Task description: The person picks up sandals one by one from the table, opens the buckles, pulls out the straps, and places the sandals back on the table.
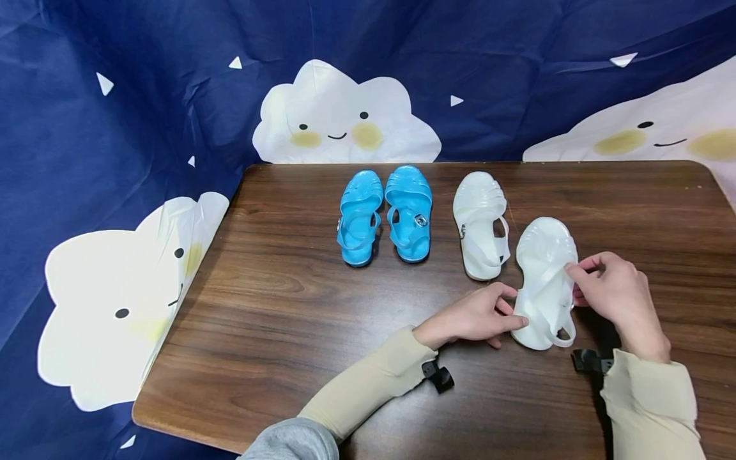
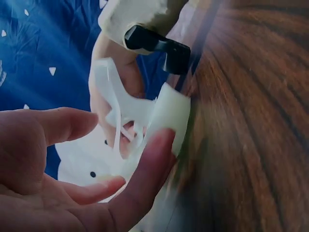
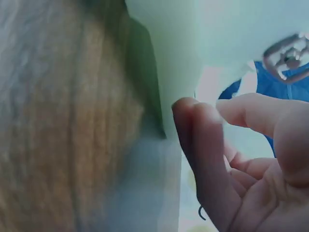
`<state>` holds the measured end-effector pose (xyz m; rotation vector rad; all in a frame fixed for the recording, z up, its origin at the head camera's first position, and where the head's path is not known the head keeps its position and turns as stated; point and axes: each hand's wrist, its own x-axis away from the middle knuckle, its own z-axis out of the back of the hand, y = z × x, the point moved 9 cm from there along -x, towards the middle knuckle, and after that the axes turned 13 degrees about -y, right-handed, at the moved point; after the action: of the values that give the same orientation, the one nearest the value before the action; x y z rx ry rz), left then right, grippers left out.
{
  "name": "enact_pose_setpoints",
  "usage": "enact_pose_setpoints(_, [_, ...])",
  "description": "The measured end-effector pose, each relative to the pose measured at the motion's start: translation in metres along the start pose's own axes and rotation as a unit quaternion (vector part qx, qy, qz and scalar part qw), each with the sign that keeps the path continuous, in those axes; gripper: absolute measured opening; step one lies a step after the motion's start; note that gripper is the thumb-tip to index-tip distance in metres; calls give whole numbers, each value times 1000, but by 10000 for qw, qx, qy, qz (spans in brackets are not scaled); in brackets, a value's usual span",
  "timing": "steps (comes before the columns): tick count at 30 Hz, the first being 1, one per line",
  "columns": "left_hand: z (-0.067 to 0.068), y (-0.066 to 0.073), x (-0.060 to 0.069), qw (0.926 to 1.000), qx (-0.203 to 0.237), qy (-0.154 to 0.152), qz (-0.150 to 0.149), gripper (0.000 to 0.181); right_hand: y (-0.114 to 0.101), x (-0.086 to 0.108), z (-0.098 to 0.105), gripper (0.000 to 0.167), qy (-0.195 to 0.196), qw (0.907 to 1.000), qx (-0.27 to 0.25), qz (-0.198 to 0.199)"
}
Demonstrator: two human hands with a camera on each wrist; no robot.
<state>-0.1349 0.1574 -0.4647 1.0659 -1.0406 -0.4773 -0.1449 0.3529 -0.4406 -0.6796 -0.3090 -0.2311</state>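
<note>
A white jelly sandal [image 1: 545, 281] is between my two hands on the right of the table, toe pointing away. Beside its outer edge, my right hand [image 1: 621, 291] pinches it between thumb and fingers; a metal buckle [image 3: 288, 59] shows close by in the right wrist view. From the other side, my left hand [image 1: 480, 314] touches the heel edge with spread fingers, its thumb apart from the sandal in the left wrist view. Its matching white sandal [image 1: 482, 223] stands just to the left. Whether the handled sandal lies fully on the table cannot be told.
Two blue jelly sandals [image 1: 360, 217] [image 1: 409, 214] stand side by side near the back middle of the brown wooden table [image 1: 276, 319]. A dark blue cloth [image 1: 172, 96] with cloud pictures hangs behind the table and along its left side.
</note>
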Motion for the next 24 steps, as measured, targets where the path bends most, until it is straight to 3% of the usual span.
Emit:
enact_pose_setpoints(4, [-9, -6, -1, 9944, 1010, -294, 120, 50, 3, -1, -6, 57, -413, 9972, -628, 36])
enact_pose_setpoints(7, [-12, -8, -2, 9885, 1465, -357, 146, 49, 5, -1, -14, 64, -986, 9872, -1248, 73])
enact_pose_setpoints(13, [-14, -6, -4, 9842, 1748, -266, -14, 45, 5, 1, -23, 73, -1834, 9726, -1430, 87])
enact_pose_setpoints(20, [-18, -4, -4, 9843, 1760, -104, -69, 46, 2, 8, -33, 84, -2385, 9601, -1456, -98])
enact_pose_setpoints(24, [-19, -4, -3, 9824, 1862, -88, -90, 47, -1, 11, -37, 86, -2493, 9567, -1502, -89])
